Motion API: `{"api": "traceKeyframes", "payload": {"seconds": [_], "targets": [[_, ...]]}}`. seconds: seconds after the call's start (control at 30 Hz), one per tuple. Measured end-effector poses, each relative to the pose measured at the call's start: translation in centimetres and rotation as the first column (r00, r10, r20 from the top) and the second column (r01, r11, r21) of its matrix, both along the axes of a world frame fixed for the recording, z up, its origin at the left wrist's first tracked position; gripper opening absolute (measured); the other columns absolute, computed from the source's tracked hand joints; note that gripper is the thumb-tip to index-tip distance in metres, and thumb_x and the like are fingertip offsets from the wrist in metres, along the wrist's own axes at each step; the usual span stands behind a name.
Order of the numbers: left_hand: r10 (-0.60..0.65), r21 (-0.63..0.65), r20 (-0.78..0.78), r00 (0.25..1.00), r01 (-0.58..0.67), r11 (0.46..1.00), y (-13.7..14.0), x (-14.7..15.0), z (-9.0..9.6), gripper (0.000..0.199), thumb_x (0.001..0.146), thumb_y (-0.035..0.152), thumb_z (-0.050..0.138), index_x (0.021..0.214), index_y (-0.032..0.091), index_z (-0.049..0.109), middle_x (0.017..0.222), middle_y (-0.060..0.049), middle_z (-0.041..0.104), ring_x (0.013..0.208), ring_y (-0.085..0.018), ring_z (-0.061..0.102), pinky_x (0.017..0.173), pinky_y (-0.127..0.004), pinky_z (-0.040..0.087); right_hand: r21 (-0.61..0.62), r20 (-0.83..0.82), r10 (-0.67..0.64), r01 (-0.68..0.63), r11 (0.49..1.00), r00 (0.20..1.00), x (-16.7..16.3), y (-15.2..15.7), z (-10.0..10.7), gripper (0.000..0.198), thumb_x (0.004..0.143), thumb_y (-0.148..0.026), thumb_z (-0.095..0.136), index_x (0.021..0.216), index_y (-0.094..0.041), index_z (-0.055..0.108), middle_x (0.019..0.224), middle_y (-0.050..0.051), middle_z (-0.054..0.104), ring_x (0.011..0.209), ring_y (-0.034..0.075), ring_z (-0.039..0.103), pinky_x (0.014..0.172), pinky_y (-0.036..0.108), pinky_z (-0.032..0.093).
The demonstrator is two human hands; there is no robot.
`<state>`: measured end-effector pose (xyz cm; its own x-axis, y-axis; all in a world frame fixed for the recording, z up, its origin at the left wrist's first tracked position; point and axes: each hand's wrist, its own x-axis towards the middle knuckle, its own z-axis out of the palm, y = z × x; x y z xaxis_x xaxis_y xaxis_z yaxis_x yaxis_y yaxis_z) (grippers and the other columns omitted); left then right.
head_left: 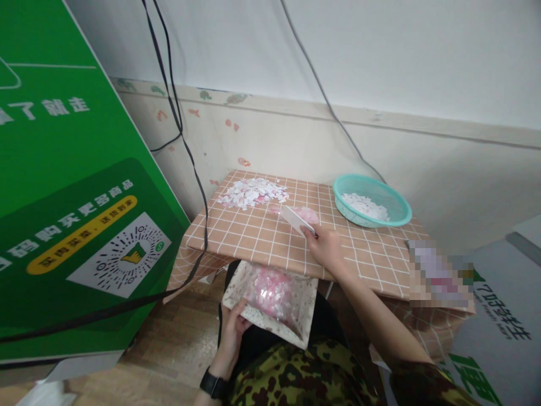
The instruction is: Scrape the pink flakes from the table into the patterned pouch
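Observation:
My left hand (235, 326) grips the near left rim of a speckled, cream-coloured tray (291, 334), held over my lap against the table's front edge. Inside the tray lies a heap of shiny clear packaging with pink contents (271, 293). Over the table, my right hand (324, 246) is closed around one end of a flat white piece (297, 220), like a card or scraper. Just beyond it sits a clear-and-pink bundle (310, 215), partly covered. A loose pile of small white and pinkish pieces (252, 193) spreads across the back left of the table.
A turquoise basket (395, 213) with small white pieces stands at the table's back right. A checked cloth (249, 239) covers the table. Left is a large green panel (54, 186), with a black cable (198, 186) hanging before it. A blurred-out item (439, 276) lies at the right edge.

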<state>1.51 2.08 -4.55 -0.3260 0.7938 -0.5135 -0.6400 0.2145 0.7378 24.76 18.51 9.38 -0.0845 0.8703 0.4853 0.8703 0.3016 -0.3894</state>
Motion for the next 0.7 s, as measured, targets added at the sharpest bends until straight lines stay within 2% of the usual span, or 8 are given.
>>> {"api": "traceKeyframes", "payload": {"seconds": [0.2, 0.37, 0.57, 0.7], "targets": [[0.0, -0.012, -0.003, 1.0, 0.0, 1.0, 0.1, 0.0, -0.2, 0.07, 0.074, 0.035, 0.078, 0.137, 0.027, 0.05, 0.126, -0.01, 0.068, 0.091, -0.025, 0.073, 0.072, -0.039, 0.062, -0.035, -0.086, 0.095, -0.099, 0.995, 0.992, 1.4, -0.6, -0.1, 0.038, 0.097, -0.045, 0.053, 0.094, -0.019, 0.08, 0.059, 0.005, 0.069, 0.053, 0.018, 0.06, 0.054, 0.028, 0.034], [-0.007, -0.029, -0.01, 1.0, 0.007, 1.0, 0.2, -0.1, -0.4, 0.069, 0.076, 0.035, 0.077, 0.139, 0.027, 0.048, 0.128, -0.012, 0.067, 0.089, -0.025, 0.073, 0.072, -0.04, 0.062, -0.031, -0.119, 0.1, -0.105, 0.994, 0.988, 1.8, -0.2, -0.2, 0.041, 0.097, -0.046, 0.054, 0.086, -0.017, 0.08, 0.06, 0.007, 0.069, 0.053, 0.018, 0.059, 0.054, 0.029, 0.034], [-0.011, -0.018, 0.003, 1.0, 0.011, 1.0, 0.1, -0.1, -0.2, 0.071, 0.077, 0.034, 0.077, 0.141, 0.029, 0.047, 0.128, -0.011, 0.067, 0.092, -0.025, 0.073, 0.075, -0.041, 0.062, -0.09, -0.155, 0.184, -0.2, 0.976, 0.971, 1.5, 0.3, 0.1, 0.037, 0.096, -0.045, 0.057, 0.095, -0.018, 0.082, 0.063, 0.006, 0.071, 0.055, 0.018, 0.061, 0.056, 0.028, 0.036], [-0.011, -0.012, 0.006, 1.0, 0.011, 1.0, 0.0, -0.2, -0.1, 0.071, 0.076, 0.034, 0.077, 0.14, 0.029, 0.047, 0.126, -0.01, 0.068, 0.092, -0.025, 0.073, 0.076, -0.042, 0.062, -0.036, -0.157, 0.089, -0.095, 0.995, 0.984, 2.2, -1.0, 1.1, 0.041, 0.095, -0.048, 0.058, 0.079, -0.017, 0.079, 0.057, 0.005, 0.067, 0.051, 0.017, 0.057, 0.052, 0.028, 0.032]]}}
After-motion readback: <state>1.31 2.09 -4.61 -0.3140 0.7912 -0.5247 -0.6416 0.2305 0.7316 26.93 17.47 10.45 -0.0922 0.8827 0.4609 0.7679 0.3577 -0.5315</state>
